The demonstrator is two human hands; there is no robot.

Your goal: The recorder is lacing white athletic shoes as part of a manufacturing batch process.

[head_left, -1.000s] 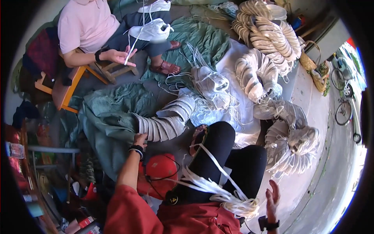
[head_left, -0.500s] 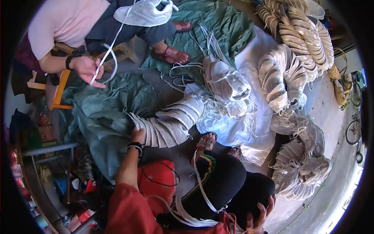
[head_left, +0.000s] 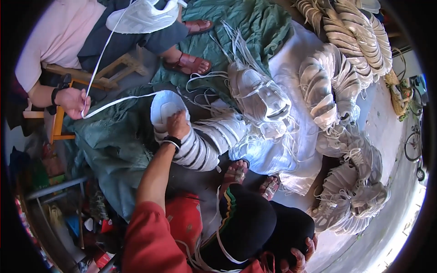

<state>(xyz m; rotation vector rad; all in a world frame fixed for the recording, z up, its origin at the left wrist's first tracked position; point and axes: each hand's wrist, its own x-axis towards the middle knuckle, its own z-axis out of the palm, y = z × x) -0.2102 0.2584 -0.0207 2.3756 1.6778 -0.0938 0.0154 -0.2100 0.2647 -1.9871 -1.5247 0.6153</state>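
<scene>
My left hand (head_left: 178, 124) is closed on the end white shoe upper (head_left: 160, 108) of a curved, nested row of uppers (head_left: 205, 148) lying on the green cloth and floor. The opening of that end upper is turned up, showing its pale inside. My right hand (head_left: 301, 257) rests on my black-trousered knee (head_left: 291, 223), fingers apart and holding nothing visible. White laces (head_left: 221, 241) trail over my lap. Across from me, a co-worker's hand (head_left: 74, 102) holds a long white lace (head_left: 102, 54); a white shoe (head_left: 143, 18) lies on that person's lap.
A bunch of laced white shoes (head_left: 259, 95) lies on a white sheet (head_left: 298, 82). More nested rows of uppers (head_left: 318, 91) and shoes (head_left: 350, 195) stand to the right. A wooden stool (head_left: 59, 123) and a metal frame (head_left: 59, 187) are at left. Green cloth (head_left: 114, 136) spreads in front.
My left hand has moved up and right from the row's underside to the end upper, which now tips its opening upward. The co-worker's hand has moved left, drawing the lace out longer.
</scene>
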